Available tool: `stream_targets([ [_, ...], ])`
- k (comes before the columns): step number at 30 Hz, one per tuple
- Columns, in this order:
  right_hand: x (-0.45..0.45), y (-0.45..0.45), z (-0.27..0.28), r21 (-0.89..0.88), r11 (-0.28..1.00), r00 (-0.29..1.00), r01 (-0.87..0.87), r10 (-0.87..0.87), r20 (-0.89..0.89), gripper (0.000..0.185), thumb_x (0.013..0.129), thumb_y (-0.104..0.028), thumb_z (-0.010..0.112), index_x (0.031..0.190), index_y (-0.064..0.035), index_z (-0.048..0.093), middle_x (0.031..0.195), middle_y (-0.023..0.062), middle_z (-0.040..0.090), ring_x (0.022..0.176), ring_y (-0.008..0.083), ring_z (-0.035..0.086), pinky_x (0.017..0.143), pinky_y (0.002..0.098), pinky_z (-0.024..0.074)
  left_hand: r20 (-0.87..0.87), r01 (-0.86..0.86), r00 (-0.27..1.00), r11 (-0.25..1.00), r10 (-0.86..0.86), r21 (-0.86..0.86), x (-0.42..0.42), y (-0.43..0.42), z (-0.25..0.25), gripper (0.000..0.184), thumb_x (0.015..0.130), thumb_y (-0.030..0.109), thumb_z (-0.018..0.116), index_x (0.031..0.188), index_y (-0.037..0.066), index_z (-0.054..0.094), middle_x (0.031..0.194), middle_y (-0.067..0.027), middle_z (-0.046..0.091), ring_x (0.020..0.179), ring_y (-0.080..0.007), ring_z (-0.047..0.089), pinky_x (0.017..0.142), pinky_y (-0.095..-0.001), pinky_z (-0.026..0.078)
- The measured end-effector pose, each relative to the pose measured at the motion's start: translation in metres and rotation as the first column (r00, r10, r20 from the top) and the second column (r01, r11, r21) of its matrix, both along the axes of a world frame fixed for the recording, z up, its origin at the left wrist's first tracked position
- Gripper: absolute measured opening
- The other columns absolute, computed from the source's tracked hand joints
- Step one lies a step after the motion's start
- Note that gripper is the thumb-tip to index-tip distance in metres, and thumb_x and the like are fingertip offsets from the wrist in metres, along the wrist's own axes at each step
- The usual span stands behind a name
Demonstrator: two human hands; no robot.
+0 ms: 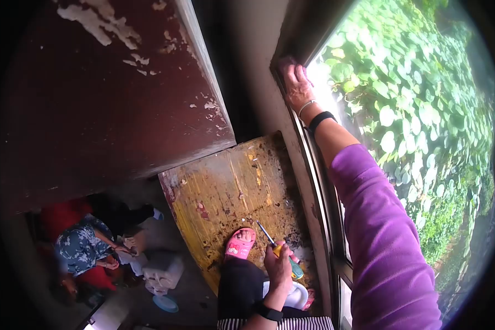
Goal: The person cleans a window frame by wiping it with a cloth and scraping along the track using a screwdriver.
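My left hand (279, 265), low in the middle of the view, is closed around a screwdriver (267, 234) with a yellow and teal handle. Its metal shaft points up and to the left, above the worn wooden tabletop (214, 187). High up, my right hand (298, 85) presses into the corner of the window frame (278, 69), its fingers bent over what looks like a bunched purplish cloth (308, 78). Most of that cloth is hidden by the fingers. The purple sleeve (388, 231) of my right arm runs alongside the glass.
My foot in a pink slipper (239, 245) stands on the tabletop, near a white container (298, 295). A dark red peeling panel (110, 104) rises at left. Below sits a person in a patterned top (82, 247), near pale bags (162, 275). Leafy plants (407, 104) fill the window.
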State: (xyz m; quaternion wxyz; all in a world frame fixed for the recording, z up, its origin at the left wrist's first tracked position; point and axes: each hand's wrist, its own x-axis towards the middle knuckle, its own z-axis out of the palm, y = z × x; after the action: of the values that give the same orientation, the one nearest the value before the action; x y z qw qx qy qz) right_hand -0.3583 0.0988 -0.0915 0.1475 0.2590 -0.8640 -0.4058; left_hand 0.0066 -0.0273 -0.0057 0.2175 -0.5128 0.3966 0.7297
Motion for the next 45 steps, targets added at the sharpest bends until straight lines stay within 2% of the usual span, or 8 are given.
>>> stream_targets([
  [2, 0.003, -0.011, 0.014, 0.314, 0.948, 0.961, 0.043, -0.125, 0.247, 0.039, 0.076, -0.023, 0.047, 0.106, -0.0005, 0.058, 0.117, 0.0151, 0.049, 0.111, 0.034, 0.036, 0.09, 0.0462, 0.0292, -0.033, 0.006, 0.999, 0.999, -0.005, 0.033, -0.002, 0.001, -0.001, 0.014, 0.084, 0.007, 0.051, 0.095, 0.003, 0.043, 0.069, -0.0072, 0.046, 0.055, -0.0179, 0.048, 0.053, -0.0322, 0.045],
  [11, -0.002, -0.029, -0.021, -0.04, 0.963, 0.926, 0.268, -0.245, 0.289, 0.024, 0.077, -0.016, 0.052, 0.093, -0.0053, 0.066, 0.097, 0.0086, 0.06, 0.107, 0.0343, 0.039, 0.076, 0.044, 0.0348, -0.019, -0.016, 1.0, 0.999, 0.017, 0.039, -0.004, -0.003, 0.003, 0.015, 0.083, 0.007, 0.052, 0.095, 0.003, 0.045, 0.07, -0.007, 0.047, 0.054, -0.0177, 0.048, 0.051, -0.031, 0.045],
  [13, 0.013, -0.029, -0.011, -0.228, 0.885, 0.838, 0.405, -0.26, 0.48, 0.023, 0.072, -0.016, 0.055, 0.086, 0.0011, 0.064, 0.1, 0.0188, 0.058, 0.112, 0.0375, 0.038, 0.088, 0.0454, 0.035, -0.009, -0.041, 0.999, 0.998, 0.042, 0.054, -0.005, -0.003, 0.005, 0.015, 0.083, 0.008, 0.052, 0.095, 0.003, 0.045, 0.07, -0.0069, 0.047, 0.055, -0.0177, 0.048, 0.051, -0.0313, 0.045],
  [17, 0.032, -0.039, 0.017, -0.046, 0.766, 0.519, 0.641, -0.388, 0.762, 0.016, 0.073, -0.013, 0.055, 0.086, -0.0119, 0.066, 0.094, 0.0099, 0.063, 0.104, 0.0331, 0.045, 0.089, 0.047, 0.0352, 0.011, -0.084, 0.996, 0.987, 0.084, 0.136, -0.016, 0.003, 0.014, 0.015, 0.083, 0.008, 0.052, 0.095, 0.003, 0.045, 0.07, -0.0065, 0.046, 0.057, -0.0174, 0.048, 0.053, -0.0322, 0.045],
  [20, 0.017, -0.039, 0.071, -0.372, 0.917, 0.98, 0.147, -0.085, 0.179, 0.014, 0.069, -0.011, 0.055, 0.077, -0.0021, 0.062, 0.085, 0.0155, 0.058, 0.092, 0.029, 0.046, 0.08, 0.0411, 0.037, -0.015, -0.075, 0.997, 0.986, 0.078, 0.15, -0.016, 0.004, 0.015, 0.013, 0.084, 0.007, 0.051, 0.095, 0.003, 0.044, 0.07, -0.0062, 0.046, 0.057, -0.0169, 0.048, 0.053, -0.0313, 0.045],
  [22, -0.008, -0.036, 0.096, -0.615, 0.776, 0.99, -0.141, 0.091, -0.111, 0.024, 0.069, -0.009, 0.052, 0.087, 0.0056, 0.057, 0.097, 0.0212, 0.051, 0.094, 0.0306, 0.044, 0.079, 0.0326, 0.0376, -0.003, -0.067, 0.998, 0.987, 0.068, 0.149, -0.018, 0.0, 0.017, 0.013, 0.084, 0.007, 0.051, 0.095, 0.003, 0.044, 0.07, -0.0062, 0.046, 0.057, -0.0168, 0.048, 0.053, -0.0311, 0.045],
  [25, -0.023, -0.026, 0.065, -0.326, 0.944, 0.982, 0.042, -0.099, -0.16, 0.037, 0.074, -0.015, 0.047, 0.102, 0.0092, 0.054, 0.107, 0.0213, 0.048, 0.096, 0.0319, 0.039, 0.077, 0.0385, 0.0347, 0.017, -0.044, 0.999, 0.992, 0.042, 0.117, -0.02, -0.003, 0.014, 0.014, 0.084, 0.008, 0.052, 0.094, 0.002, 0.044, 0.07, -0.0065, 0.046, 0.057, -0.017, 0.048, 0.054, -0.0312, 0.045],
  [45, 0.079, -0.039, -0.009, -0.128, 0.854, 0.802, 0.504, -0.408, 0.437, 0.03, 0.074, -0.01, 0.053, 0.098, 0.0053, 0.06, 0.107, 0.023, 0.052, 0.098, 0.0325, 0.046, 0.067, 0.0375, 0.0407, -0.012, -0.113, 0.993, 0.984, 0.116, 0.138, -0.011, -0.015, 0.009, 0.013, 0.083, 0.009, 0.052, 0.093, 0.007, 0.044, 0.07, -0.005, 0.046, 0.059, -0.0169, 0.048, 0.055, -0.032, 0.044],
])
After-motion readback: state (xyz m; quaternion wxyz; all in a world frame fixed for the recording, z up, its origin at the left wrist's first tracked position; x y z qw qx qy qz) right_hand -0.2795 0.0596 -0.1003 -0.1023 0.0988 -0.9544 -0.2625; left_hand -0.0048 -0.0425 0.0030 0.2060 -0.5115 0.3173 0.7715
